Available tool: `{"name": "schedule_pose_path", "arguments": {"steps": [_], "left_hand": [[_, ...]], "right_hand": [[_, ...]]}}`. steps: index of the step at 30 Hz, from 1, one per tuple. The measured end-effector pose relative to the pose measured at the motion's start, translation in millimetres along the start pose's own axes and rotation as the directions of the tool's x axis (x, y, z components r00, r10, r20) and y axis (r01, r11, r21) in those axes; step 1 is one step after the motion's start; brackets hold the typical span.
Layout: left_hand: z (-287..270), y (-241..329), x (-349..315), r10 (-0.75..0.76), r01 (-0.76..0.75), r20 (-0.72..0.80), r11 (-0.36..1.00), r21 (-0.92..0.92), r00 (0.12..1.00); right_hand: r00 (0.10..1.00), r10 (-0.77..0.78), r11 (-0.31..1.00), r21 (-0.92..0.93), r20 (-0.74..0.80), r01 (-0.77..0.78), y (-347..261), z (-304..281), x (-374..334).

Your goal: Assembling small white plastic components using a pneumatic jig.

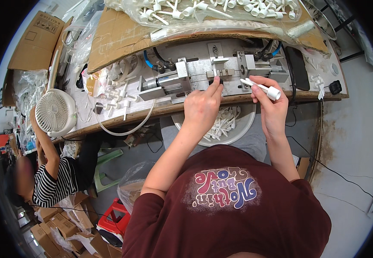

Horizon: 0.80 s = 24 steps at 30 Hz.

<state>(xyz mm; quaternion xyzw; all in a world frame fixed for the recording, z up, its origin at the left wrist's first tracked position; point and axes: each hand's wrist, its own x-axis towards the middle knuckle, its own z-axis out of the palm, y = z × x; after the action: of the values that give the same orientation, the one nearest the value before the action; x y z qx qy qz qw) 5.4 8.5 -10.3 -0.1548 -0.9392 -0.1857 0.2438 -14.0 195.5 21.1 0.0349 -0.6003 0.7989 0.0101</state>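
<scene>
My left hand (202, 104) reaches to the middle of a metal clamping fixture (221, 74) on the bench. Its fingers are closed together, with the fingertips at the lower end of a slim white plastic part (215, 69) lying in the fixture; the thumb is hidden. To the right, my right hand (273, 107) is closed around white plastic pieces with thin stems, one a stemmed cup (273, 93), held in front of the fixture. Pneumatic cylinders (164, 81) flank the fixture. A round white basin (247, 125) of similar parts rests on my lap.
A cardboard sheet (102, 49) bears a bag of white stemmed cups (191, 10). Loose white parts (117, 99) and a white fan (56, 112) are at left, near another person in a striped top (56, 184). A dark phone (296, 64) and cables lie right. A red stool (114, 217) stands below.
</scene>
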Motion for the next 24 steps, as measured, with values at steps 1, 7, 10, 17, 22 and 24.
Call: {"name": "schedule_pose_path", "arguments": {"steps": [1, 7, 10, 17, 22, 24], "left_hand": [[-0.7, -2.3, 4.2, 0.002, -0.002, -0.001, 1.000, -0.009, 1.000], [-3.1, -3.3, 6.3, 0.003, -0.002, 0.013, 0.999, -0.049, 1.000], [-0.8, -3.2, 5.9, -0.019, 0.018, -0.002, 0.998, -0.056, 1.000], [-12.9, -1.5, 5.5, -0.116, 0.128, 0.073, 0.975, -0.180, 0.991], [-41.7, 31.7, 8.2, -0.082, 0.171, 0.152, 0.588, -0.791, 0.985], [-43.0, 35.4, 4.6, -0.142, 0.238, 0.191, 0.592, -0.770, 0.971]], "right_hand": [[1.000, -0.012, 1.000, -0.006, 0.001, 0.012, -0.4, 0.0, 0.0], [0.999, -0.040, 0.998, -0.044, 0.020, 0.041, 0.1, -0.8, -1.0], [0.997, -0.065, 0.991, -0.112, 0.033, 0.069, 1.5, 0.2, -4.6], [0.852, -0.491, 0.638, -0.590, 0.183, 0.495, 7.5, -1.7, -5.1], [0.671, -0.601, 0.274, -0.677, 0.434, 0.683, 11.4, 1.9, -8.1], [0.639, -0.605, 0.253, -0.647, 0.474, 0.719, 15.3, 2.1, -6.9]]}}
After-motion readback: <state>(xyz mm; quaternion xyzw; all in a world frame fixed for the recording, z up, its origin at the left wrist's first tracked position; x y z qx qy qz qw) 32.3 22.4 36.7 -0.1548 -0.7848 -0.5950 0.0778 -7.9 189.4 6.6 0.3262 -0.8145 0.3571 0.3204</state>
